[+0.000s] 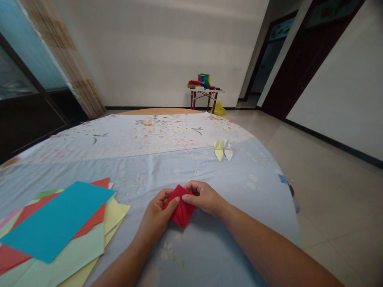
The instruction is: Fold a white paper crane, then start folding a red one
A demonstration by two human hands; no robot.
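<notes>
A folded red paper, roughly diamond-shaped with a crease down its lower half, is held just above the cloth in front of me. My left hand grips its left side, thumb on top and the other fingers behind. On the right side, my right hand pinches the paper the same way, with its thumb near the middle. The two thumbs lie close together on the upper face. The fingertips behind the paper are partly hidden.
Loose sheets of coloured paper lie at left, a blue sheet on top. Farther right stand a yellow folded paper figure and a white one. A floral cloth covers the round table. A small side table stands by the wall.
</notes>
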